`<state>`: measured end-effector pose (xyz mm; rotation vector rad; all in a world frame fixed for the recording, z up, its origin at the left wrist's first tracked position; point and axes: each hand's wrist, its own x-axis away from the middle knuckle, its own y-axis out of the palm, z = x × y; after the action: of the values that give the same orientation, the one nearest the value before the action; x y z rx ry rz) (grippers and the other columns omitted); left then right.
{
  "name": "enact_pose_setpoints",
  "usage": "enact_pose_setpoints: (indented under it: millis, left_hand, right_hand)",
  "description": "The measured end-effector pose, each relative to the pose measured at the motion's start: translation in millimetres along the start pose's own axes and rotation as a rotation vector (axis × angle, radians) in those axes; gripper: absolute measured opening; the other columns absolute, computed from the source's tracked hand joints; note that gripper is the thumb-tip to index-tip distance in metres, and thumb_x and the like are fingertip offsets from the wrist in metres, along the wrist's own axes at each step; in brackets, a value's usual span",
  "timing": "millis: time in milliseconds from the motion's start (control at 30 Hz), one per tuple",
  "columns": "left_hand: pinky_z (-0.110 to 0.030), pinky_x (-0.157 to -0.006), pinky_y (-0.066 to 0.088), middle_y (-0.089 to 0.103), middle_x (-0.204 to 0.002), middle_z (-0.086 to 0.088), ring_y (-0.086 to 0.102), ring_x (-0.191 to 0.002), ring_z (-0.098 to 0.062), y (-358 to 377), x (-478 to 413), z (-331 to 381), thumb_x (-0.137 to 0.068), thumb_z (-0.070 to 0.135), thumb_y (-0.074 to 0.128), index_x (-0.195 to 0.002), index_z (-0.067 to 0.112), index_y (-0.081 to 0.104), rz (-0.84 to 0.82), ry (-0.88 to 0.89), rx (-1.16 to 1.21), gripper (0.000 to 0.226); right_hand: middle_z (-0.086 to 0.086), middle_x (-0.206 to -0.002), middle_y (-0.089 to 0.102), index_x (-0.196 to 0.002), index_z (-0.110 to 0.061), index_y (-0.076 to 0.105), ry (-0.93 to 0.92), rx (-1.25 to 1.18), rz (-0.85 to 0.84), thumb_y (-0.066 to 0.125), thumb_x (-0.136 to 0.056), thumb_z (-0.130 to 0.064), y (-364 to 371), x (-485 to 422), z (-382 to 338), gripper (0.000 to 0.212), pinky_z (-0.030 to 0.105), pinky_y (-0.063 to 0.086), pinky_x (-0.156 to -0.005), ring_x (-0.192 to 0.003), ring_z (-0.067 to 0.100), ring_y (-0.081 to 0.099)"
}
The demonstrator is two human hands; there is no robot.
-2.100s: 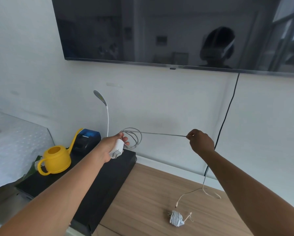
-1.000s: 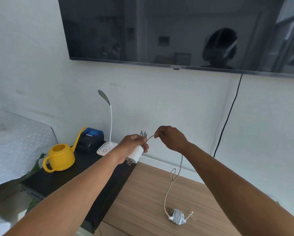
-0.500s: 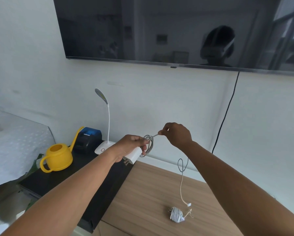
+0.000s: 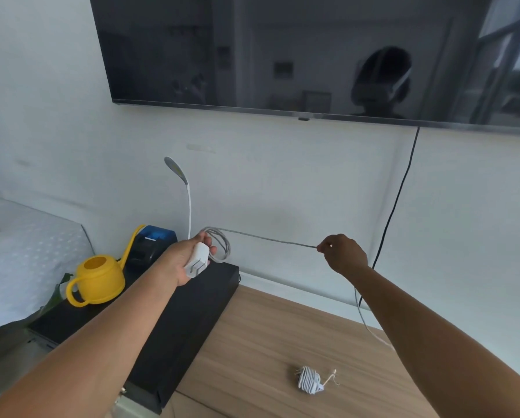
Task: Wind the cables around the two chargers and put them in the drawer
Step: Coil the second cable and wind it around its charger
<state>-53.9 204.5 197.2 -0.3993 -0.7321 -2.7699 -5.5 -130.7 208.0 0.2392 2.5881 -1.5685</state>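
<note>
Here, left hand point(image 4: 179, 265) grips charger point(image 4: 198, 258) — cable point(image 4: 271, 240) taut

Soft daylight, sharp focus, wide-angle edge distortion

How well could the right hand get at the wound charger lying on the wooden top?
Probably not yet: the right hand pinches the taut cable. Nothing blocks the wound charger otherwise.
</note>
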Motion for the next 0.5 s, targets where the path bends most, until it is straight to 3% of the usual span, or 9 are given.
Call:
enact_pose_setpoints:
  millis: [233,367,433,500]
  left_hand:
    - [-0.025,-0.074,0.045,0.076,-0.077,0.006,0.067,-0.088,-0.013,17.1,7.2,-2.0,-0.097,0.032,0.056,-0.09,0.02,0.066,-0.021,0.001,0.008,0.018]
    - [-0.024,-0.06,0.048,0.075,-0.096,0.002,0.07,-0.081,-0.014,28.0,11.6,-3.8,-0.094,0.032,0.062,-0.096,0.017,0.068,-0.049,0.022,-0.079,0.017]
    - [-0.019,-0.049,0.048,0.072,-0.097,-0.006,0.069,-0.07,-0.018,34.4,16.2,-6.6,-0.094,0.026,0.062,-0.098,0.01,0.065,-0.071,0.053,-0.097,0.016]
    - [-0.02,-0.048,0.05,0.074,-0.101,-0.011,0.072,-0.07,-0.019,39.1,19.1,-11.2,-0.092,0.025,0.065,-0.107,0.006,0.064,-0.105,0.077,-0.162,0.024]
  right_hand:
    - [0.004,-0.107,0.069,-0.107,-0.017,0.065,-0.11,0.155,-0.101,0.052,-0.095,-0.031,15.3,10.4,-25.0,0.023,0.031,0.046,-0.079,-0.101,0.026,0.063]
    - [-0.002,-0.106,0.069,-0.099,-0.023,0.068,-0.266,0.194,-0.164,0.051,-0.091,-0.022,17.7,21.5,-48.0,0.019,0.028,0.042,-0.074,-0.101,0.023,0.063]
    - [-0.006,-0.104,0.069,-0.093,-0.025,0.068,-0.314,0.164,-0.192,0.049,-0.089,-0.017,18.0,25.7,-60.3,0.022,0.027,0.042,-0.074,-0.099,0.021,0.063]
    - [-0.009,-0.106,0.068,-0.091,-0.024,0.069,-0.334,0.105,-0.223,0.046,-0.089,-0.014,18.1,27.7,-71.8,0.026,0.029,0.046,-0.078,-0.098,0.019,0.063]
